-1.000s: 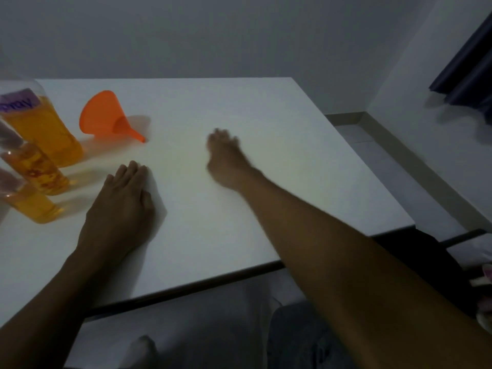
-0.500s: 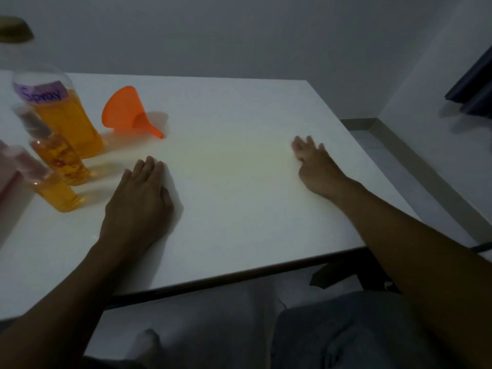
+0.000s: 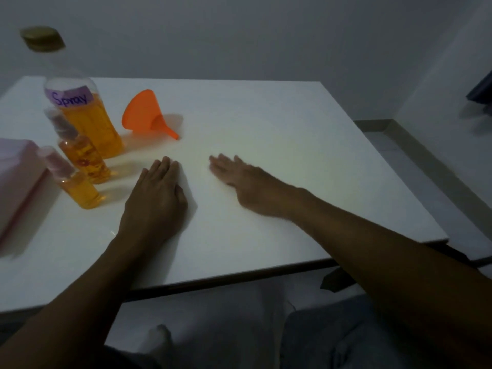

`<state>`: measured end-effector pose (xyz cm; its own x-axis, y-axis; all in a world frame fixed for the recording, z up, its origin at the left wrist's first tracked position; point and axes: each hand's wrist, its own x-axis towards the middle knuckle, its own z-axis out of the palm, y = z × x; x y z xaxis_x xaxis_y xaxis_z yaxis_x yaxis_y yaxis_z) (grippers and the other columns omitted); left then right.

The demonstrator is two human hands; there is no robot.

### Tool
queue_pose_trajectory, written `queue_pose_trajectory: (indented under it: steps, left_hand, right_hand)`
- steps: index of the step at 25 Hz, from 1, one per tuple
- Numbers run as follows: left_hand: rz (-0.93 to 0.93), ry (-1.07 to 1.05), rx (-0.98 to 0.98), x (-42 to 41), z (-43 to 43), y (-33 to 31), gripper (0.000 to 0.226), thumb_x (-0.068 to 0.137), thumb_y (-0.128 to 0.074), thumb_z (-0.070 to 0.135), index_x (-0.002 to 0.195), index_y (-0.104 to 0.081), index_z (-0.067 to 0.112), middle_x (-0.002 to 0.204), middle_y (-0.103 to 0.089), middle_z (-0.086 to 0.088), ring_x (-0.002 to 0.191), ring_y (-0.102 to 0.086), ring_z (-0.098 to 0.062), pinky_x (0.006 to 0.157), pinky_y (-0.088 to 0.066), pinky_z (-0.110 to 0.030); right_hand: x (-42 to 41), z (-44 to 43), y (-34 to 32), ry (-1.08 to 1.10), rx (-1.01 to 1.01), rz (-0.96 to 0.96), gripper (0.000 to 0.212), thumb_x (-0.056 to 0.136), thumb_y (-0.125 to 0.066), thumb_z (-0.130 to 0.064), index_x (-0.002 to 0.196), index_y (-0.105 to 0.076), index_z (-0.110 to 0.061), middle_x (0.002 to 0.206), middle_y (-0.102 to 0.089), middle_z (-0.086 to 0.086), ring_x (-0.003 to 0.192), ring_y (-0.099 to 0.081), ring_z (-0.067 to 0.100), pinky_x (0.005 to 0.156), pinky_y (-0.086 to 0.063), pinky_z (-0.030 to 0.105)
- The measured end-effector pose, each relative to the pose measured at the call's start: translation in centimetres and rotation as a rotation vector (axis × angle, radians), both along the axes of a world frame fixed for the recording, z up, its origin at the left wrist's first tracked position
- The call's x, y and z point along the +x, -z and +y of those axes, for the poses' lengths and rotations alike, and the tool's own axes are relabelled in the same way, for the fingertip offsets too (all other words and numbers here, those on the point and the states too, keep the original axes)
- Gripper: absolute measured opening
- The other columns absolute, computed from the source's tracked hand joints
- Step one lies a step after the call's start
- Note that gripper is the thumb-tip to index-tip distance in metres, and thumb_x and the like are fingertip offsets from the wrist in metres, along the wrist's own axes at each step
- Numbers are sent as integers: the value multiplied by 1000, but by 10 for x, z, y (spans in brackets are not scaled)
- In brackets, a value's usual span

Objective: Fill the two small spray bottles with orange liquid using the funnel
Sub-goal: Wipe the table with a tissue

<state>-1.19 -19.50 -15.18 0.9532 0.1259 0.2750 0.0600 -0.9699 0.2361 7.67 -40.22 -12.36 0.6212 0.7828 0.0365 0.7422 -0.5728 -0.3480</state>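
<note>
1. Small clear plastic spray bottles, two of them, stand upright at the left of the white desk [image 3: 292, 155] in the head view: the nearer spray bottle [image 3: 80, 191] and the farther spray bottle [image 3: 85, 158]. Both hold orange liquid and wear clear caps.
2. Just behind them stands a tall clear bottle [image 3: 87, 121] with a purple "Spray" label, orange liquid in its lower part.
3. An orange plastic funnel [image 3: 145, 114] lies on its side just right of the tall bottle, its spout tip on the desk.
4. The left hand [image 3: 154, 198] lies palm down on the desk near the small bottles without touching them. Its fingers [image 3: 165, 166] are straight, close together and hold nothing.
5. The right hand [image 3: 247, 179] is palm down beside the left. Its fingers [image 3: 223, 163] are straight, slightly spread and blurred. They hold nothing, and I cannot tell whether they touch the desk.
6. A blurred pink box-like object [image 3: 18, 177] sits at the left edge.
</note>
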Motion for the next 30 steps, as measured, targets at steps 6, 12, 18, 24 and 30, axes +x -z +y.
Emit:
queue_pose_trajectory:
  steps: [6,12,18,24,30]
  left_hand:
    - [18,3,-13,-3,-2,-1,62,92,-19,28,147,-31,3,155,-29,-18,146,-23,-30,120,-13,-42]
    - [33,7,3,-4,-4,0,63,92,-17,28,147,-31,1,155,-29,-20,145,-23,-32,120,-14,-44]
    - [28,27,14,-3,-1,1,66,90,-15,30,147,-31,1,154,-29,-21,145,-23,-31,120,-15,-44]
    - [2,25,15,0,-1,4,65,91,-17,30,145,-34,-1,152,-33,-23,143,-27,-33,119,-17,-45]
    - [-5,16,-2,0,-3,2,61,92,-21,28,145,-36,0,152,-33,-20,144,-28,-31,120,-17,-42]
  right_hand:
    - [-34,-94,4,-213,-76,-76,86,77,-34,27,156,-26,-7,165,-20,7,156,-9,22,127,-3,43]
    - [39,-152,-10,715,-114,9,81,85,-28,21,158,-13,-10,168,-4,5,155,5,27,122,9,32]
    - [-30,-61,12,283,-73,-15,82,84,-35,18,159,-11,-7,168,-2,6,156,3,18,125,6,32]
    - [16,-164,-4,753,-148,8,80,89,-29,16,160,-10,-15,169,-1,6,156,2,27,125,3,38]
    - [85,-58,-9,911,-121,-22,58,95,-39,-3,152,-29,3,164,-16,22,153,-11,36,125,-10,47]
